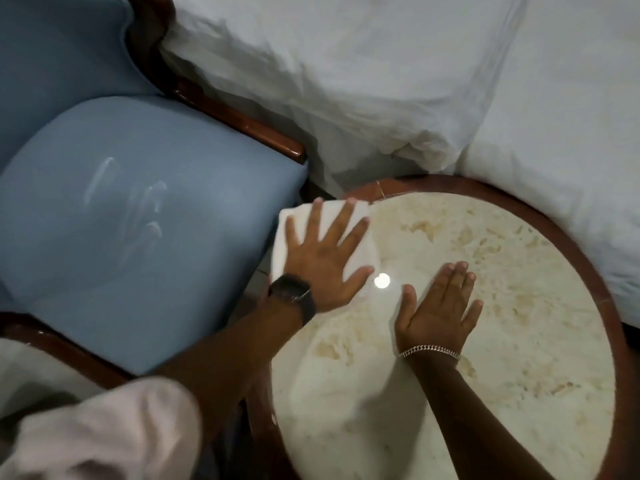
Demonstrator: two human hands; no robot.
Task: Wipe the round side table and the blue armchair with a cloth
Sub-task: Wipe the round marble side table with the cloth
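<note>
The round side table [502, 341] has a cream marbled top inside a dark wooden rim and fills the lower right. A white folded cloth [294, 223] lies on its far left edge, partly overhanging toward the chair. My left hand [325, 258], with a black watch on the wrist, presses flat on the cloth with fingers spread. My right hand [440, 313], wearing a silver chain bracelet, rests flat on the tabletop with nothing under it. The blue armchair [131, 244] stands to the left, its seat cushion showing pale streak marks.
A bed with rumpled white sheets [415, 81] runs along the top and right, close against the table. The armchair's wooden armrest [242, 123] sits between chair and bed. My pale sleeve [104, 434] fills the lower left corner.
</note>
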